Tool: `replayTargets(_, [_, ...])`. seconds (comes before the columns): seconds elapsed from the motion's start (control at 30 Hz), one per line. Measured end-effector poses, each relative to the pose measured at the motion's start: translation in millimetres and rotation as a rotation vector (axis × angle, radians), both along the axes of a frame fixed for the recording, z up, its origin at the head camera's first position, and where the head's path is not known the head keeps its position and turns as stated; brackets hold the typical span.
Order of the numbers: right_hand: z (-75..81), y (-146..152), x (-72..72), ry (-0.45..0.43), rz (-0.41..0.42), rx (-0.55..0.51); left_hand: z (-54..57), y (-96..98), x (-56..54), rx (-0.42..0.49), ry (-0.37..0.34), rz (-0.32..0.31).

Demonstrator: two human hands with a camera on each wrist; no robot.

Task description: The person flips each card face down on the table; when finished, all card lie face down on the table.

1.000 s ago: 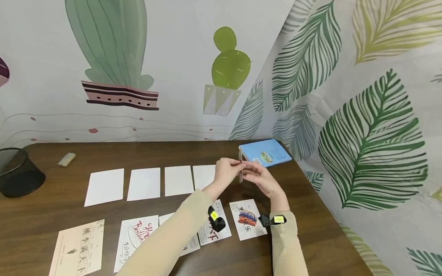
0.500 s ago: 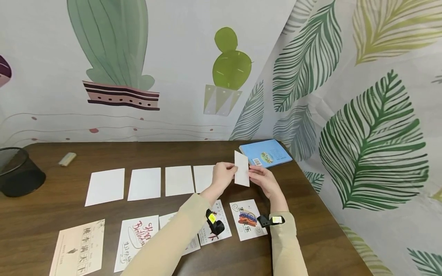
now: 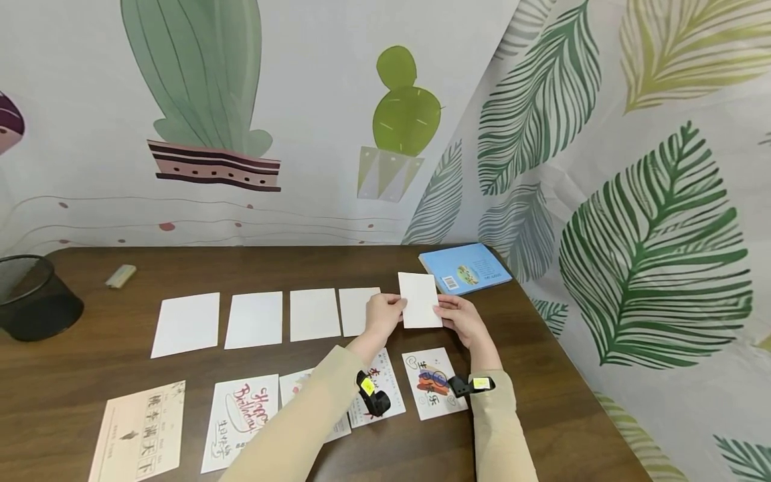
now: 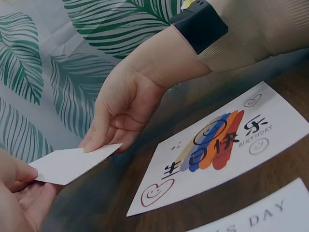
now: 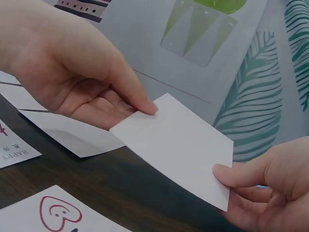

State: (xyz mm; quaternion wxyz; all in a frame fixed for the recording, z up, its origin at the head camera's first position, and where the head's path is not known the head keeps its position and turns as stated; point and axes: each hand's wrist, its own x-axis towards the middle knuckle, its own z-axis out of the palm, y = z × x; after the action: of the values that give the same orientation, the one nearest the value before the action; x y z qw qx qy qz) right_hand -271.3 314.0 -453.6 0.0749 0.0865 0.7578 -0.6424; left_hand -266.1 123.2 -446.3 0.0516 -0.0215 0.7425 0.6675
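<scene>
A blank white card is held above the table's back right part, its plain face toward me. My left hand pinches its left edge, thumb on the plain face, and my right hand pinches the right edge the same way. In the right wrist view both thumbs press on the white card, with fingers under it. Below the hands lies a birthday card with coloured stripes and hearts. Left of the left hand, several blank white cards lie in a row.
Several printed cards lie in the front row, among them a Happy Birthday card and a peach card. A blue book sits at the back right corner. A black mesh holder and an eraser-like block are at the left.
The held card was edge-on a second ago. It has turned between both hands, so its blank face now shows fully. My right hand has moved slightly away from the left.
</scene>
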Motion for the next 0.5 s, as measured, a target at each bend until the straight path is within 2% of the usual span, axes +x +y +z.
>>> replayTargets(0.2, [-8.7, 3, 0.3, 0.088, 0.015, -0.022, -5.0, -5.1, -1.1, -0.012, -0.036, 0.031])
replayTargets(0.4, [-7.6, -5, -3.5, 0.013, -0.077, 0.116, -6.9, -11.0, -0.8, -0.025, -0.059, 0.029])
replayTargets(0.5, [-5.6, -8, -3.8, -0.005, -0.095, 0.164, -6.8, -14.1, -0.3, -0.026, -0.065, 0.015])
